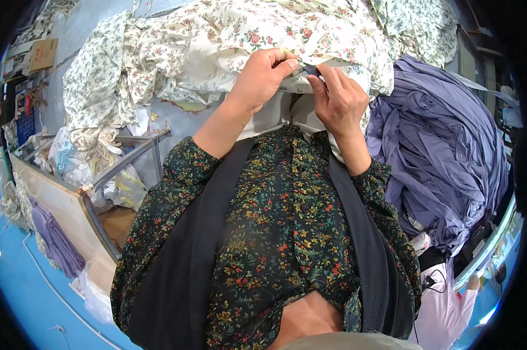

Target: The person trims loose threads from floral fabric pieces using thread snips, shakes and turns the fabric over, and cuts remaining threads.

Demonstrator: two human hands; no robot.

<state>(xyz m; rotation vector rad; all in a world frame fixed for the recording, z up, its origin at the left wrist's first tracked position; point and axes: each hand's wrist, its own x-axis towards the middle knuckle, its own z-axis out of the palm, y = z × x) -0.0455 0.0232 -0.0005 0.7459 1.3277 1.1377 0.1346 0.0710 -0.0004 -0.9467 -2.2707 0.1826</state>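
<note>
A white cloth with red and grey floral print (217, 44) lies bunched over the work surface in front of me. My left hand (262, 76) is closed in a pinch at the near edge of this cloth. Close beside it on the right, my right hand (340, 96) has its thumb and fingers closed on a small dark tool (311, 69), whose tip points toward the left fingertips. The tool looks like thread snips, but most of it is hidden in the grip. Whatever fine detail lies between the two hands is too small to make out.
A large heap of purple-grey fabric (444, 151) rises close on my right. To the left stands a wooden-sided bin (59, 204) with a metal frame, holding plastic bags and scraps. A cardboard box (43, 55) sits farther left, above the blue floor (36, 297).
</note>
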